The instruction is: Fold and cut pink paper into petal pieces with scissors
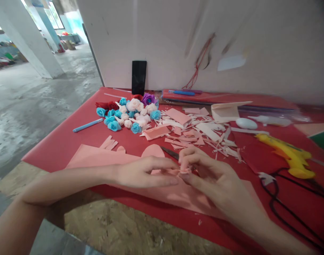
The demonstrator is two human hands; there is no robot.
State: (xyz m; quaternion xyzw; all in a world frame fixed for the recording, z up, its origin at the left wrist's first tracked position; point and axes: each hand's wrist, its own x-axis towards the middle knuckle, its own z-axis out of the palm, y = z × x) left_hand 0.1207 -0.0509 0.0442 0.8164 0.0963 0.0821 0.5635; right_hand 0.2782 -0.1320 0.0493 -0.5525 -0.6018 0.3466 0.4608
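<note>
A small rolled piece of pink paper (185, 170) is pinched between the fingertips and thumb of my right hand (213, 175). My left hand (148, 171) reaches in from the left with its fingers stretched out and apart from the thumb, the tips close to the rolled piece. Whether they touch it is hard to tell. Dark scissors (170, 153) lie partly hidden behind my right hand. A rounded pink paper petal (153, 151) lies behind my left hand. Beneath both hands spreads a large pink paper sheet (95, 156).
Paper flowers (135, 104) in blue, white, red and purple lie in a heap behind, with paper scraps (204, 131) beside them. A yellow glue gun (289, 156) with a black cord is at right. A phone (138, 77) leans against the wall; a blue pen (87, 125) lies left.
</note>
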